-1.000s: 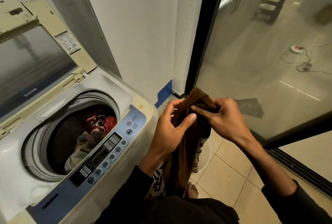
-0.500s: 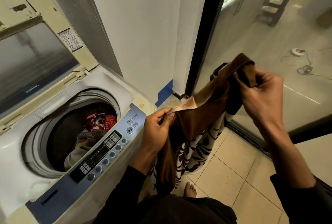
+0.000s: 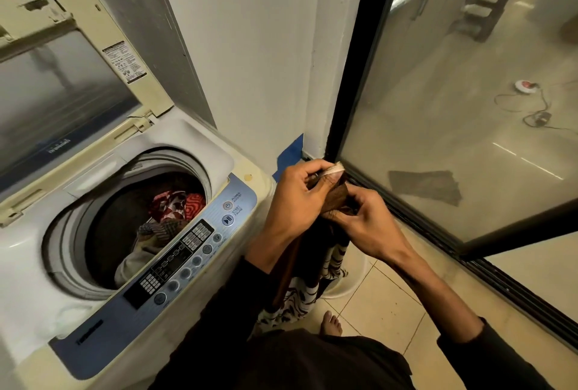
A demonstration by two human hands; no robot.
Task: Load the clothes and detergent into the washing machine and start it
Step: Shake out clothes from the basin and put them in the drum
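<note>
A top-loading washing machine (image 3: 225, 151) stands at the left with its lid (image 3: 62, 83) raised. Several clothes (image 3: 175, 208) lie inside the drum. To the right of the machine, both hands hold a brown garment (image 3: 337, 195) with a black-and-white patterned part (image 3: 300, 299) hanging below. My left hand (image 3: 297, 202) pinches its top edge, and my right hand (image 3: 369, 227) grips the cloth just beside it. The garment hangs down to a white basket (image 3: 353, 280) on the floor. No detergent is visible.
The control panel (image 3: 187, 252) with its start button (image 3: 227, 220) faces me along the machine's front. A white wall and a black-framed glass door (image 3: 438, 108) stand right of the machine. My bare foot (image 3: 331, 324) rests on the tiled floor.
My right hand, which had lifted the garment high and away to the right, has come back down beside my left hand. The cloth is bunched between both hands again.
</note>
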